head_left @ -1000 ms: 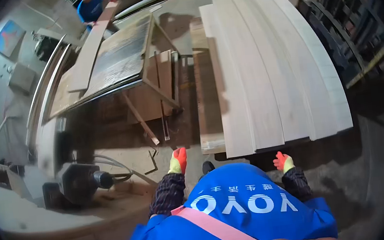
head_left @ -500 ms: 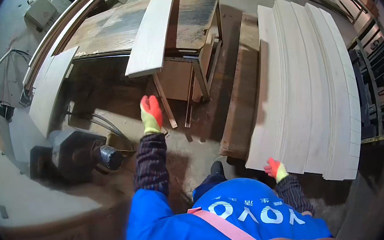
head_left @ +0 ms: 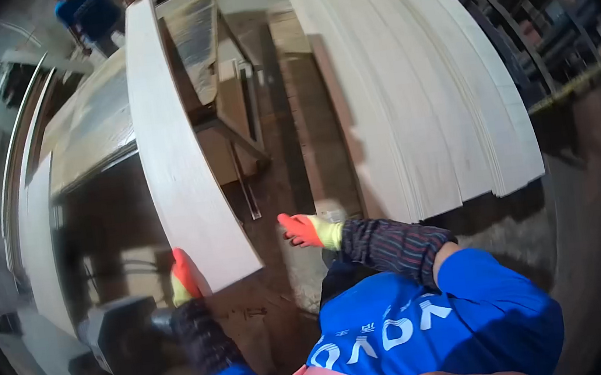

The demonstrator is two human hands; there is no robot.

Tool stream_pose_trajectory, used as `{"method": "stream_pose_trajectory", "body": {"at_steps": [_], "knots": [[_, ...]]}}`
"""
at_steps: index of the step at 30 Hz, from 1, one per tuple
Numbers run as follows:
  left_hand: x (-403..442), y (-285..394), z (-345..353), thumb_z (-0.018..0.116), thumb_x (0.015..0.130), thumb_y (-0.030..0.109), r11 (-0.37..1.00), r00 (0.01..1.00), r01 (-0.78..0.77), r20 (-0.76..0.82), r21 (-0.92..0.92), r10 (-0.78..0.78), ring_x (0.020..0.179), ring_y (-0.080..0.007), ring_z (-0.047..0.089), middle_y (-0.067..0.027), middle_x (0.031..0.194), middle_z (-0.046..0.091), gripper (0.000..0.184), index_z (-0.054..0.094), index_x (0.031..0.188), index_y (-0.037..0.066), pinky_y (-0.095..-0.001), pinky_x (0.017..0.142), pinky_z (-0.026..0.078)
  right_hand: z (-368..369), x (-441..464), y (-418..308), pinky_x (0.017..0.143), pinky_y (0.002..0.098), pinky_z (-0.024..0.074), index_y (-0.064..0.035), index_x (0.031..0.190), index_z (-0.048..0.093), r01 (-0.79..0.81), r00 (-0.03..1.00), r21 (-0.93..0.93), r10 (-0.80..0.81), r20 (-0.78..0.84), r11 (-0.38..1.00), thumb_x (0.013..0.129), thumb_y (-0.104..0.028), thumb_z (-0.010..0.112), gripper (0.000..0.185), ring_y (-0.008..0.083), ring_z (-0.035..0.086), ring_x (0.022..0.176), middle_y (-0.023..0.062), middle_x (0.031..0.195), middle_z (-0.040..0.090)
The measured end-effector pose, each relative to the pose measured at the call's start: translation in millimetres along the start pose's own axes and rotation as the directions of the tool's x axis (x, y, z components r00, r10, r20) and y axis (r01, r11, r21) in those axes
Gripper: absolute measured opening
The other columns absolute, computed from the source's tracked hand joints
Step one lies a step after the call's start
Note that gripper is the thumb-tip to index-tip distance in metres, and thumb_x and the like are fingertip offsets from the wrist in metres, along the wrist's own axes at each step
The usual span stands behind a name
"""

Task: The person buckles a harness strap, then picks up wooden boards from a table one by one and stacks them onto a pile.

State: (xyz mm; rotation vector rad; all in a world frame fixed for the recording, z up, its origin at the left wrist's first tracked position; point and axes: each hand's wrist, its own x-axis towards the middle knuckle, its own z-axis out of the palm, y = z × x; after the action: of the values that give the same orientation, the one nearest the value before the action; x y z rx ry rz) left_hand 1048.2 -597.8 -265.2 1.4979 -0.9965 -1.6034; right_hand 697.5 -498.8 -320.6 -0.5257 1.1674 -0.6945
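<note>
A long pale wooden board runs from the worktable toward me, its near end jutting past the table. My left hand, in a red-and-yellow glove, grips the left edge near that end; the fingers under the board are hidden. To the right of the board end is my right hand, gloved the same way. It hangs in the air with nothing in it, thumb apart from loosely bent fingers.
The worktable stands ahead. Stacked pale boards lie to my right beside a metal rack. A dark motor-like machine part sits at lower left. Another person in blue stands beyond the table.
The board has come nearer to me, and my left hand has taken its edge. My right hand has moved from beside the stack toward the board. The view has turned rightward and down.
</note>
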Motion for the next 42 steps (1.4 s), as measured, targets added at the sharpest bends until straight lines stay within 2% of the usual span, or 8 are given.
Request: {"method": "stream_pose_trajectory", "body": {"at_steps": [13, 17, 23, 28, 31, 34, 39, 42], "knots": [[-56, -57, 223, 0.047, 0.097, 0.051, 0.981, 0.998, -0.015, 0.055, -0.192, 0.026, 0.132, -0.0275, 0.043, -0.0122, 0.147, 0.041, 0.07, 0.036, 0.145, 0.002, -0.0393, 0.109, 0.035, -77, -39, -15, 0.094, 0.0309, 0.0449, -0.0018, 0.121, 0.061, 0.418, 0.832, -0.015, -0.389, -0.395, 0.908, 0.09, -0.065, 0.049, 0.071, 0.0214, 0.06, 0.109, 0.012, 0.114, 0.065], [-96, -56, 364, 0.048, 0.099, 0.047, 0.893, 0.929, 0.053, 0.351, -0.448, 0.121, 0.132, -0.0246, 0.042, -0.0116, 0.147, 0.04, 0.068, 0.034, 0.145, 0.0, -0.0356, 0.112, 0.032, -186, -158, -33, 0.092, 0.0308, 0.0462, -0.0024, 0.122, 0.061, 0.123, 0.984, 0.621, -0.177, 0.026, 0.774, 0.09, -0.063, 0.052, 0.069, 0.0169, 0.062, 0.103, 0.005, 0.111, 0.067], [-200, -89, 519, 0.053, 0.093, 0.055, 0.912, 0.801, 0.41, 0.464, 0.035, -0.378, 0.108, -0.0258, 0.059, -0.0121, 0.122, 0.059, 0.072, 0.04, 0.139, 0.002, -0.0441, 0.092, 0.05, -365, -262, 26, 0.096, 0.0334, 0.0456, -0.0026, 0.133, 0.053, 0.674, 0.736, 0.54, -0.394, -0.55, 0.504, 0.096, -0.045, 0.053, 0.057, 0.017, 0.058, 0.111, 0.0087, 0.127, 0.06], [-79, -62, 499, 0.061, 0.086, 0.059, 0.822, 0.913, 0.395, 0.273, -0.41, -0.302, 0.083, -0.024, 0.063, -0.0097, 0.098, 0.066, 0.067, 0.052, 0.127, 0.007, -0.0383, 0.076, 0.054, -468, -414, 58, 0.106, 0.0427, 0.0397, -0.0015, 0.138, 0.046, 0.433, 0.898, 0.841, -0.234, -0.372, 0.323, 0.095, -0.05, 0.049, 0.065, 0.0298, 0.052, 0.124, 0.0158, 0.134, 0.055], [41, -23, 454, 0.058, 0.089, 0.057, 0.806, 0.99, 0.011, -0.109, -0.592, -0.094, 0.095, -0.0234, 0.061, -0.0081, 0.111, 0.065, 0.062, 0.055, 0.127, 0.008, -0.0374, 0.087, 0.048, -508, -496, 88, 0.102, 0.0428, 0.0433, -0.0042, 0.14, 0.044, 0.575, 0.749, 0.691, 0.057, -0.66, 0.438, 0.097, -0.047, 0.047, 0.06, 0.0292, 0.057, 0.117, 0.0178, 0.125, 0.061], [89, -7, 425, 0.058, 0.089, 0.055, 0.842, 0.957, -0.265, -0.231, -0.47, 0.172, 0.121, -0.0262, 0.052, -0.0081, 0.132, 0.055, 0.068, 0.048, 0.137, 0.009, -0.0394, 0.104, 0.041, -565, -579, 173, 0.101, 0.0429, 0.0444, -0.0026, 0.14, 0.044, 0.566, 0.571, 0.046, -0.351, -0.742, 0.823, 0.098, -0.045, 0.044, 0.059, 0.0279, 0.057, 0.116, 0.0185, 0.124, 0.061], [50, -32, 472, 0.056, 0.088, 0.057, 0.687, 0.962, 0.016, 0.199, -0.727, 0.188, 0.125, -0.0307, 0.048, -0.0104, 0.14, 0.05, 0.073, 0.044, 0.141, 0.008, -0.0459, 0.105, 0.04, -479, -687, 194, 0.101, 0.0392, 0.0419, 0.0018, 0.131, 0.053, 0.712, 0.015, -0.191, -0.286, -0.958, 0.676, 0.099, -0.044, 0.043, 0.056, 0.0238, 0.058, 0.111, 0.0144, 0.124, 0.061], [75, -51, 491, 0.055, 0.089, 0.058, 0.648, 0.931, -0.005, 0.234, -0.761, 0.282, 0.125, -0.0295, 0.047, -0.0096, 0.14, 0.05, 0.071, 0.047, 0.139, 0.007, -0.0448, 0.107, 0.037, -429, -705, 228, 0.102, 0.0381, 0.0411, 0.0018, 0.131, 0.053, 0.685, -0.043, -0.246, -0.3, -0.953, 0.685, 0.099, -0.043, 0.044, 0.056, 0.0232, 0.056, 0.113, 0.0147, 0.125, 0.06]]}}
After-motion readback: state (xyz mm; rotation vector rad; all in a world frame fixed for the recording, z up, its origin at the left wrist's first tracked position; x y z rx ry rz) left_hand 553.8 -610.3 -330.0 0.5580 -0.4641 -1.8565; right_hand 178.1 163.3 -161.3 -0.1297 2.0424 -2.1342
